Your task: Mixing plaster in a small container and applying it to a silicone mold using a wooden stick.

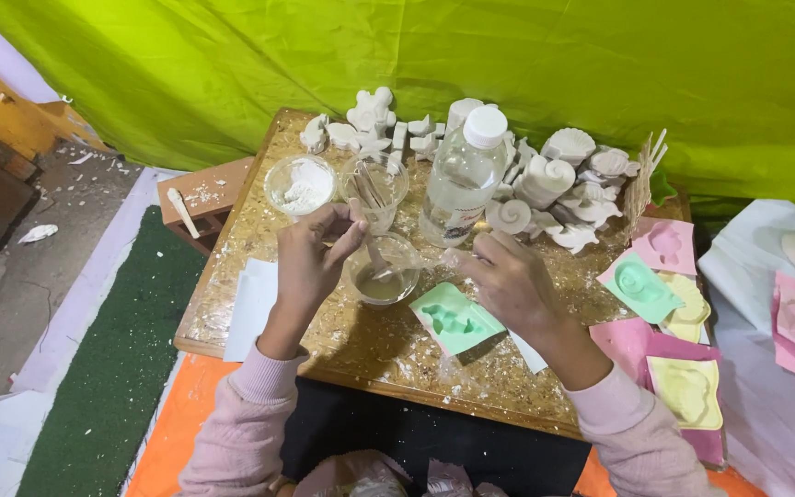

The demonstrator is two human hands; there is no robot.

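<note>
L hand (310,253): fingers pinched together on a stir stick (372,256) that dips into the mixing cup (385,271).
R hand (508,276): closed on a clear spoon (423,261), bowl end resting at the cup's R rim.
Mixing cup: clear, centre of the surface (370,345), holds greyish liquid; sits just below the water bottle (462,175).
Green mould (455,319): just R of cup, under the R hand, looks empty.
Risk 1: cup is light and neither hand steadies it; hard stirring could prob. tip it, slop on surface.
Risk 2: R wrist hangs over the mould; a drip from the spoon might land in it early.
Risk 3: bottle stands close behind cup, a knock from either hand could topple it.
Count: 1 bottle; 3 cups (mixing cup, powder cup (299,185), cup of sticks (374,189)); approx. 6 more moulds R of cup, pink/green/yellow; white casts (545,179) behind bottle, well over a dozen, can't count exactly.
</note>
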